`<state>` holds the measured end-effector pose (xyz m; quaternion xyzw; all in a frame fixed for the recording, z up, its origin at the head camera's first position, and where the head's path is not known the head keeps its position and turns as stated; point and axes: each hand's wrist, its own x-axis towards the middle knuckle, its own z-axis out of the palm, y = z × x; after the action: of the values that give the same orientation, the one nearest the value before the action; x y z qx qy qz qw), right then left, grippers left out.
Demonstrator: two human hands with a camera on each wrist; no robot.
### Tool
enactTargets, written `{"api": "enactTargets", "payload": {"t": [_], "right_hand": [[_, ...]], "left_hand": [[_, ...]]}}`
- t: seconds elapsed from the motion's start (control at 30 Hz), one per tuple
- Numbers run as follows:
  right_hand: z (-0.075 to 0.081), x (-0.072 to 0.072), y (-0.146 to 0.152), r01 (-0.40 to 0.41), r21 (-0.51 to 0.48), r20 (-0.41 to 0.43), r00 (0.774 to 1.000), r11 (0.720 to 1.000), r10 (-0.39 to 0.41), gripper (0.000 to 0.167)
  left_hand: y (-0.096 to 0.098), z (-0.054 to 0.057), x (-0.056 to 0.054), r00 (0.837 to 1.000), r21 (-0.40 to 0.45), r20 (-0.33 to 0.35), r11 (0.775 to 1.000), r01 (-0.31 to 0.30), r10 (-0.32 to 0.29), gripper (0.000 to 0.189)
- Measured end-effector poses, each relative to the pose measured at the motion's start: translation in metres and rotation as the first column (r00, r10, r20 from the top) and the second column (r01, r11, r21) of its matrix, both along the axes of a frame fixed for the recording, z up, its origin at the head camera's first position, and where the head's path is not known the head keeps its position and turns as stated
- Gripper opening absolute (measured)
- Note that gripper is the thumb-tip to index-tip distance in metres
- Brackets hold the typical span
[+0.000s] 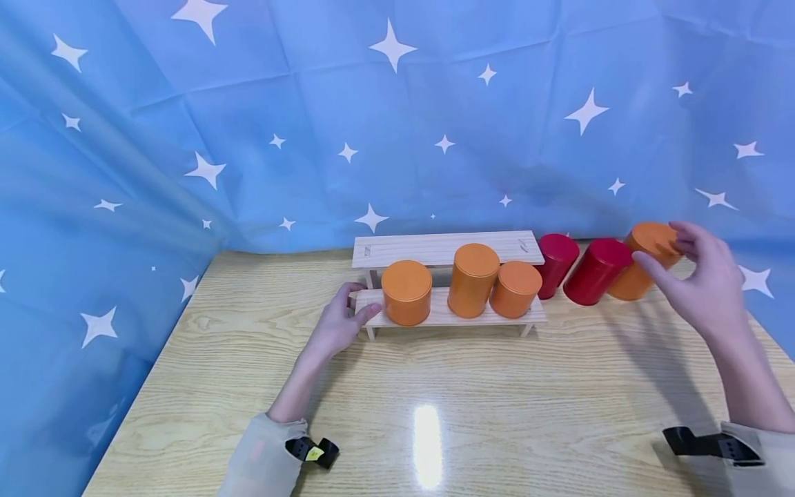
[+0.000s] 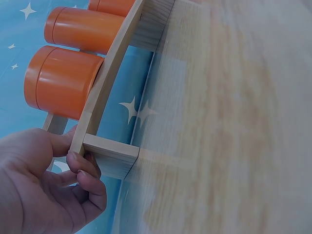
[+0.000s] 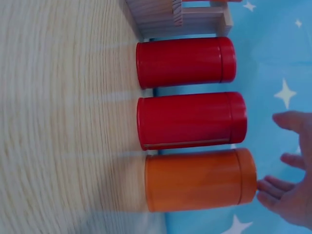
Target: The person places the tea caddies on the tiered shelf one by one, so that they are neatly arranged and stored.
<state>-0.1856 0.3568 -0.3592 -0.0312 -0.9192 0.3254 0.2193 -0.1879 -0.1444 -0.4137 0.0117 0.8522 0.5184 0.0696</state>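
Note:
With thumb and fingers, my left hand (image 1: 338, 321) grips the left end of the lower board of a two-tier wooden rack (image 1: 447, 250). On that lower board stand a wide orange canister (image 1: 406, 293), a tall orange canister (image 1: 474, 281) and a small orange canister (image 1: 515, 290). To the right of the rack, two red canisters (image 3: 185, 61) stand on the table, followed by another tall orange canister (image 3: 200, 180). Beside the top of this last one is my right hand (image 1: 708, 279), its thumb and fingers spread. In the right wrist view its fingertips come close to the lid; contact is hard to tell.
The light wood-grain table (image 1: 248, 373) carries everything. Behind it hangs a blue cloth (image 1: 310, 124) with white stars, close to the back of the rack and the canisters. Both forearms wear a black wrist strap (image 1: 714, 445) over a pale sleeve.

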Motion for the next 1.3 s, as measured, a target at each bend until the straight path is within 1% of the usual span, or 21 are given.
{"api": "enactTargets", "payload": {"t": [0.17, 0.27, 0.5, 0.67, 0.8, 0.9, 1.0, 1.13, 1.2, 1.3], "right_hand": [[-0.001, -0.004, 0.005, -0.014, -0.041, 0.019, 1.0, 0.999, 0.015, 0.073], [-0.001, -0.007, 0.009, -0.006, -0.049, 0.026, 1.0, 0.999, 0.007, 0.073], [-0.003, -0.016, 0.017, 0.009, -0.015, 0.075, 0.997, 1.0, -0.007, 0.076], [-0.01, -0.02, 0.026, 0.013, -0.006, 0.116, 0.993, 1.0, -0.013, 0.079], [-0.017, -0.022, 0.03, 0.022, -0.024, 0.15, 0.989, 0.999, -0.018, 0.084], [-0.02, -0.023, 0.032, 0.022, -0.053, 0.186, 0.983, 0.998, -0.012, 0.088], [-0.022, -0.025, 0.035, 0.012, -0.097, 0.215, 0.977, 0.995, 0.009, 0.089], [-0.026, -0.027, 0.04, 0.011, -0.182, 0.219, 0.975, 0.983, 0.029, 0.087], [-0.028, -0.027, 0.042, 0.027, -0.219, 0.215, 0.976, 0.975, 0.021, 0.088], [-0.029, -0.025, 0.042, 0.064, -0.241, 0.207, 0.978, 0.969, -0.013, 0.089]], "left_hand": [[-0.001, -0.001, 0.0, 1.0, 0.002, -0.003, 1.0, 0.002, -0.002, 0.051], [0.0, 0.0, 0.0, 1.0, 0.007, -0.005, 1.0, 0.003, -0.003, 0.051], [0.0, 0.001, 0.001, 1.0, 0.015, 0.001, 1.0, 0.002, -0.002, 0.049], [0.0, 0.001, 0.001, 1.0, 0.016, 0.0, 1.0, 0.003, -0.003, 0.049], [0.0, 0.001, 0.001, 1.0, 0.013, 0.003, 1.0, 0.002, -0.002, 0.051], [0.0, 0.002, 0.002, 1.0, 0.011, 0.002, 1.0, 0.001, -0.001, 0.05], [0.0, 0.001, 0.001, 1.0, 0.009, -0.004, 1.0, 0.006, -0.006, 0.05], [0.0, 0.001, 0.001, 1.0, 0.009, -0.004, 1.0, 0.003, -0.003, 0.05], [0.0, 0.001, 0.001, 1.0, 0.009, -0.003, 1.0, 0.002, -0.002, 0.051], [0.0, 0.0, 0.001, 1.0, 0.01, -0.003, 1.0, 0.002, -0.002, 0.052]]}}
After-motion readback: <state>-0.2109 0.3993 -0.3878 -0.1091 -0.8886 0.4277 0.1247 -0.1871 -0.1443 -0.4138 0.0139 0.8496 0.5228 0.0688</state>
